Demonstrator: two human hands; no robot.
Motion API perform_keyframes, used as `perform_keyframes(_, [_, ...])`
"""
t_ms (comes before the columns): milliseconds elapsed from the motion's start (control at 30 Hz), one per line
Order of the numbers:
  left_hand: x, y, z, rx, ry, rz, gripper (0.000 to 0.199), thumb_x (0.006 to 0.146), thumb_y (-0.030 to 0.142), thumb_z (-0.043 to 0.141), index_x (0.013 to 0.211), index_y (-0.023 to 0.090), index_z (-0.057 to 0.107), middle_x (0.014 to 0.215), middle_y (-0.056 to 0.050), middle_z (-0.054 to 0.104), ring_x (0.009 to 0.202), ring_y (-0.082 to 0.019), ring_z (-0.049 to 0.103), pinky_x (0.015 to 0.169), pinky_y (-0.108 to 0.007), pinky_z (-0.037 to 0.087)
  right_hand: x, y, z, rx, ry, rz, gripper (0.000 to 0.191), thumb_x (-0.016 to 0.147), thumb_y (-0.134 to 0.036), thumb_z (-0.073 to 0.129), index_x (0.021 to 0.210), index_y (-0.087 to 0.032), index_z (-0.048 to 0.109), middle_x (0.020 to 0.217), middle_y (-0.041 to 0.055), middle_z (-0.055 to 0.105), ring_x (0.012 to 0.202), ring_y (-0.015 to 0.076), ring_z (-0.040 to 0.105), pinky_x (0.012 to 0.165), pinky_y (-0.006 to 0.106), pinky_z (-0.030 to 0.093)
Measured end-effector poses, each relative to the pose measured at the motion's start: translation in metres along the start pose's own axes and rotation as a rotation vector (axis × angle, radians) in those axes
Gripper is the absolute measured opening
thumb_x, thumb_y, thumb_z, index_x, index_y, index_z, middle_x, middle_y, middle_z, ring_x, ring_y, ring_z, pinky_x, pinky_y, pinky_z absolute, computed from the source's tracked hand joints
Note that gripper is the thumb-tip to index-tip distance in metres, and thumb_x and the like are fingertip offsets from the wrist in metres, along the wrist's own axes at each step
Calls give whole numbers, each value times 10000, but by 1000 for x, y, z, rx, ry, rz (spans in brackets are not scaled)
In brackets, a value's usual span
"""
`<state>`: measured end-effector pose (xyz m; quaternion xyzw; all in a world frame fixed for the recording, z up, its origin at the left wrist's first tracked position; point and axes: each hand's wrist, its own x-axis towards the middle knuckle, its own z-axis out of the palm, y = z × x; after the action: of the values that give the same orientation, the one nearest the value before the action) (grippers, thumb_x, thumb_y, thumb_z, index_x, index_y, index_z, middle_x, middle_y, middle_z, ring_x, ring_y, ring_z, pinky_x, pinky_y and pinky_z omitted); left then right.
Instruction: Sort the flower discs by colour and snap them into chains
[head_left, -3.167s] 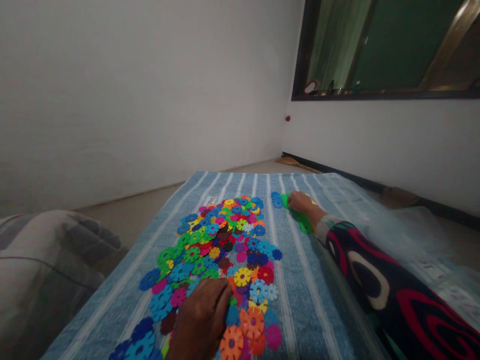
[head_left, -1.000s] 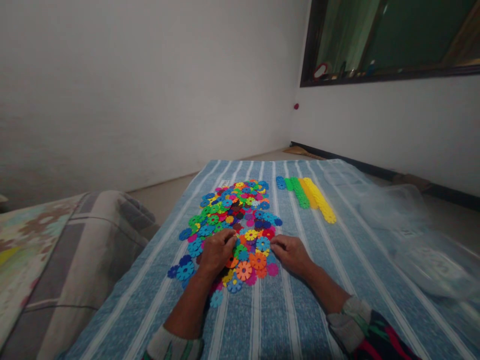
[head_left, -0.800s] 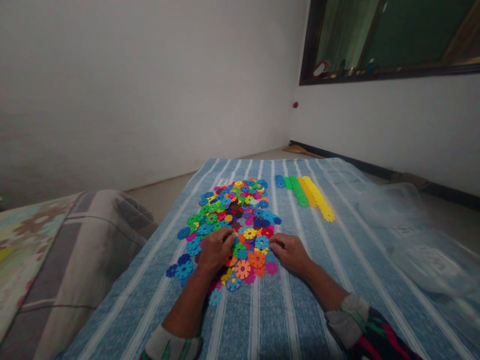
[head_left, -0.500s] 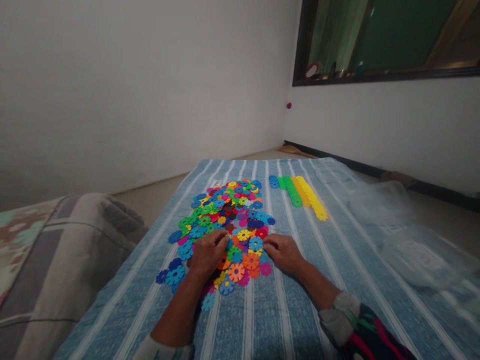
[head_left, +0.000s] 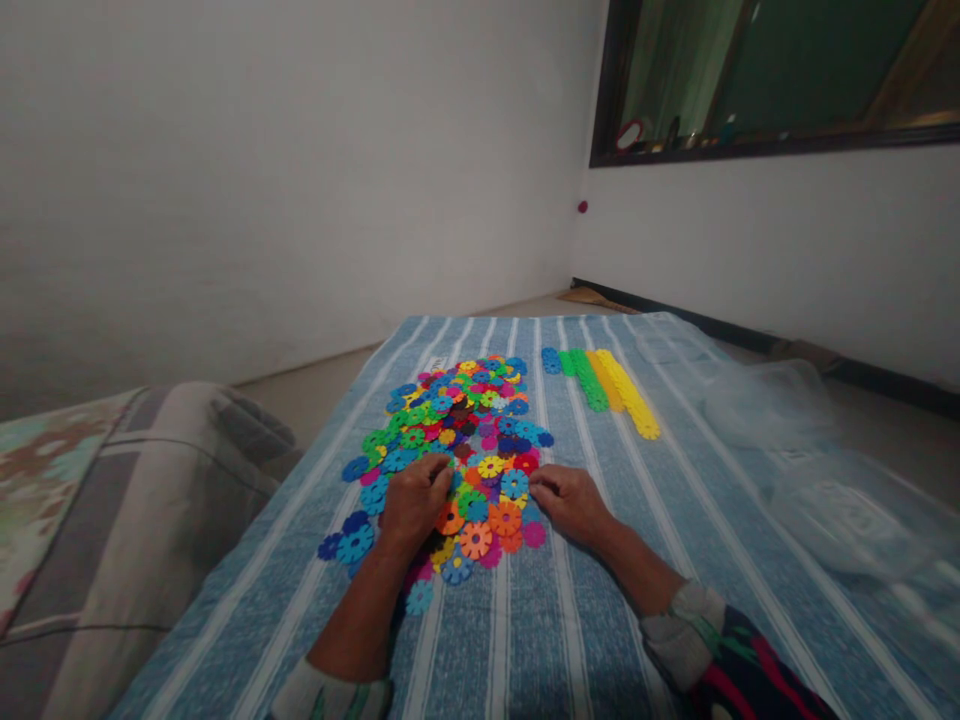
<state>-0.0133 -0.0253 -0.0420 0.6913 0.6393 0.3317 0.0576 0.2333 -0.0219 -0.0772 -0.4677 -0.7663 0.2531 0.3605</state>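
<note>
A heap of flower-shaped plastic discs (head_left: 475, 541) in many colours lies spread over the blue striped cloth (head_left: 529, 650). My left hand (head_left: 412, 502) rests over the heap's left side, thumb and fingers pinched together. Whatever it may hold is hidden or too small to make out. At the right edge of the heap, my right hand (head_left: 571, 505) has its fingers curled closed beside a light blue disc (head_left: 514, 483). I cannot see anything clearly between those fingers. Beyond it, overlapping discs lie in rows by colour: a short blue row (head_left: 551, 361), green (head_left: 590, 382), orange (head_left: 607, 387) and yellow (head_left: 631, 398).
Clear plastic containers (head_left: 855, 515) stand along the right side of the cloth. A grey and beige striped cover (head_left: 187, 480) drapes over something at the left. White walls (head_left: 300, 180) and a dark-framed window (head_left: 780, 80) are behind.
The view has shifted slightly, moving the scene a little right and up. Both hands keep nearly the same pose and place at the heap; the discs look unchanged.
</note>
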Motion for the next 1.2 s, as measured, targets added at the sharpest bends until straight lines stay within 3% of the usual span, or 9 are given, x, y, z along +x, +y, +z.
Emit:
perform_keyframes(233, [1,-4,2,76,30,8,236,807,327,459,853,225,667,877,-46,739,855,-220,673,791,-327,516,0,1,0,-24,-2,1,183,831,-187,553,823,-229,731,782,3,729,741,152,657,693,232,426])
perform_keyframes(433, [0,1,5,99,49,111,194,815,306,476,799,223,650,879,-66,729,904,-230,651,856,-349,507,1,4,2,-30,-3,-4,173,834,-196,564,831,-237,732,807,3,738,769,157,664,719,236,431])
perform_keyframes(633, [-4,12,10,56,-11,221,205,856,307,456,814,217,635,882,-78,715,879,-230,646,854,-378,507,0,2,1,-18,-2,-9,182,834,-177,555,821,-233,728,780,-2,725,734,149,650,689,232,417])
perform_keyframes(833, [-2,15,23,45,-53,316,206,869,325,487,952,223,644,1070,-93,704,1096,-257,605,992,-417,464,4,-4,0,-64,5,-1,172,835,-184,565,811,-236,727,788,-5,734,726,145,650,671,227,410])
perform_keyframes(933, [3,20,30,97,-112,359,188,855,306,498,953,234,642,1028,-80,710,1110,-259,596,1031,-430,439,6,-6,1,-70,1,5,172,837,-186,571,847,-246,732,840,-6,749,784,147,668,708,219,426])
perform_keyframes(1200, [7,20,36,179,-160,352,236,889,310,432,879,216,648,920,-86,714,888,-223,652,838,-360,504,8,-5,2,-112,4,-6,178,834,-167,571,864,-224,736,866,7,752,812,144,674,730,209,433])
